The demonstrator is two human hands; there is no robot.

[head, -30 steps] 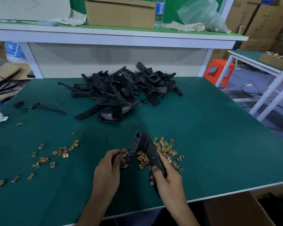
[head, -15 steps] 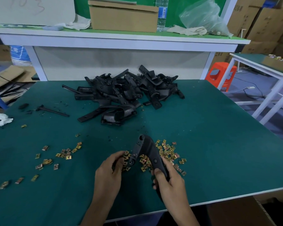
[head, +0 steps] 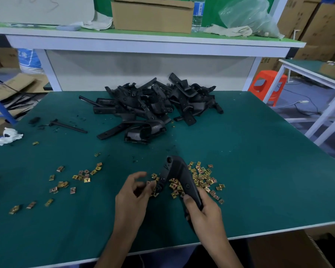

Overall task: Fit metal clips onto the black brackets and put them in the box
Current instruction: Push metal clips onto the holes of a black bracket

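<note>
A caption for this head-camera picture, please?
Right hand grips a black bracket; left hand pinches a metal clip at its end, among loose clips on a green table.

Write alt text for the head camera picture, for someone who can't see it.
A person's right hand grips a curved black bracket over a green table, while the left hand pinches what looks like a metal clip at its near end. More loose clips lie scattered around, and a pile of brackets sits farther back.

green table point(head: 259, 171), bracket pile point(head: 155, 107), scattered clips point(head: 203, 176)
</note>
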